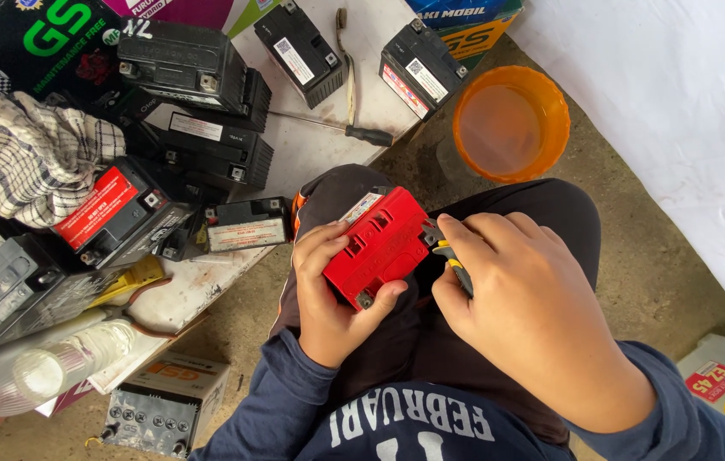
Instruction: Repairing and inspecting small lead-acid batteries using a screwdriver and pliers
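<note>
Person seated low, red battery (382, 243) resting on the lap between both hands. Left hand (328, 294) grips its near side, fingers curled over the top edge, thumb pressed against the end. Right hand (512, 290) closed around a yellow-and-black handled tool (456, 266), tip at the battery's right end. Black batteries (209, 128) crowd the board (311, 154) ahead; orange bowl (510, 124) sits on the floor.
</note>
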